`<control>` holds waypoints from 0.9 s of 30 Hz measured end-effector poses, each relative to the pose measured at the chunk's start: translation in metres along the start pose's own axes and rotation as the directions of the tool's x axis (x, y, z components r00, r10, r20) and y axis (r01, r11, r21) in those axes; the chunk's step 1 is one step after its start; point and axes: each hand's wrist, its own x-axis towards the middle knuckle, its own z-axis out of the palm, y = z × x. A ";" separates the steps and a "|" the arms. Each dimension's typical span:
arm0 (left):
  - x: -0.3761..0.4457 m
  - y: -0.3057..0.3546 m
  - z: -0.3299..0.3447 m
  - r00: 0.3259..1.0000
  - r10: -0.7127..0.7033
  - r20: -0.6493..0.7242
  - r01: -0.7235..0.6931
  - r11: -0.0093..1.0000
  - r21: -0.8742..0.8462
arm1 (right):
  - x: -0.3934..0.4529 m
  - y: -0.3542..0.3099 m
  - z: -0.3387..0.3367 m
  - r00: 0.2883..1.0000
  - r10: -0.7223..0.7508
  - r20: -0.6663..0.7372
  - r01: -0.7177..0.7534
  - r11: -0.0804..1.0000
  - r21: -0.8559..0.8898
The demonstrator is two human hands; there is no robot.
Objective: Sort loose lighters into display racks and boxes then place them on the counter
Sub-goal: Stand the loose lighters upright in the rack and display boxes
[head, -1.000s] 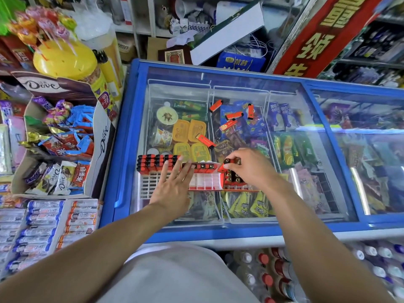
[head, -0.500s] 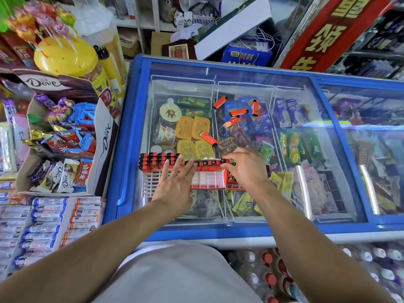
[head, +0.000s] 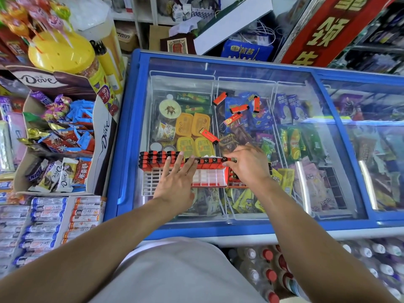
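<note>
Our left hand (head: 175,184) lies flat, fingers straight, on the gridded plastic display rack (head: 183,173) atop the freezer's smooth glass tabletop (head: 240,68). Our right hand (head: 249,165) pinches a slim red lighter (head: 228,159) at the rack's far row. Five boxy loose lighters (head: 239,108) lie scattered farther back on the glass.

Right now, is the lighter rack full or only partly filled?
Partly filled: the display rack holds lighters along its far rows, while its near white slots stand empty.

Glossy glass freezer lid (head: 251,68), shiny red plastic lighters (head: 239,108), white plastic rack (head: 150,182)
</note>
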 end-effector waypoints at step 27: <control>-0.002 -0.009 0.016 0.998 0.048 -0.027 -0.048 0.999 0.002 | 0.054 -0.016 -0.031 0.925 0.000 0.380 -0.122 0.947 0.296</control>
